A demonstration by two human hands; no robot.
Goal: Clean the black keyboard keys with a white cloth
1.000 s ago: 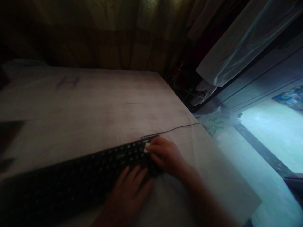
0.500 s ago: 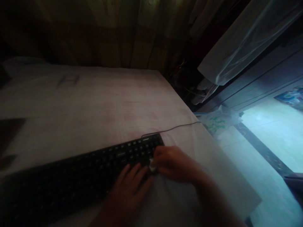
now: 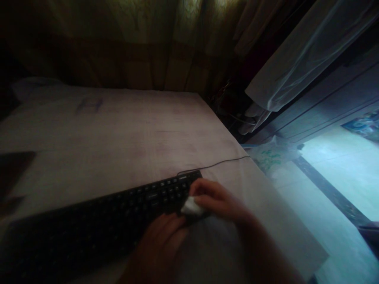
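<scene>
A pale-covered table (image 3: 148,134) bears a long black plastic keyboard (image 3: 97,217), axis rising rightward, extending left from both hands. The left hand (image 3: 161,238) rests at its near edge; in this gloom, whether it grips cannot be told. The right hand (image 3: 213,200), nearer the right end, pinches a small crumpled white wad (image 3: 192,206). Since the previous frame, more wad shows.

In my right hand (image 3: 215,200), the small crumpled white wad (image 3: 192,206) looks matt, paper or cloth; the long black keyboard (image 3: 115,219), matt plastic; past the pale table's (image 3: 166,134) right edge, a translucent plastic bag (image 3: 272,156).
</scene>
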